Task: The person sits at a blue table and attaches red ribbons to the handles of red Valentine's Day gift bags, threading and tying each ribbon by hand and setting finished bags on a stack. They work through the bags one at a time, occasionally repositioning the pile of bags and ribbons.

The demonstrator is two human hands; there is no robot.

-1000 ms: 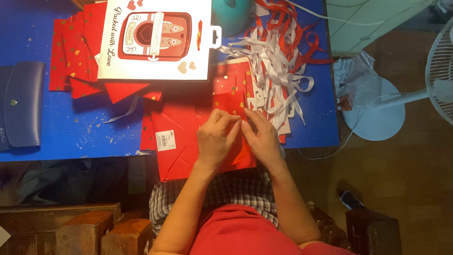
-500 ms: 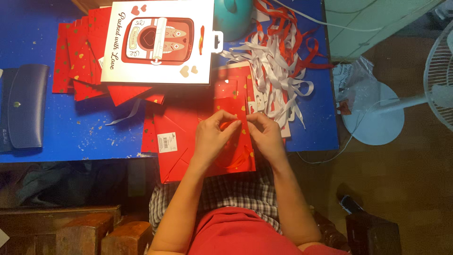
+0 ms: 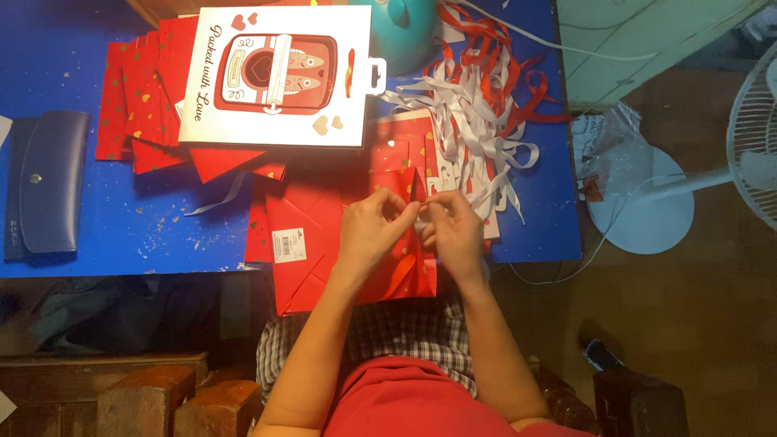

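Grip: left hand (image 3: 371,231) and right hand (image 3: 453,231) both pinching white ribbon (image 3: 427,204) over red bag (image 3: 340,243) on bench (image 3: 129,235) | progress: ribbon apparently not yet fixed | left: ribbon pile (image 3: 477,113), red stack (image 3: 142,97)

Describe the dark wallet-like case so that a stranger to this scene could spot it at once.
Start at the blue table and go to its far left edge, well away from both hands. The dark navy case lies flat there, left of the stack of red paper bags. It alone is dark blue, oblong, with one small round snap.
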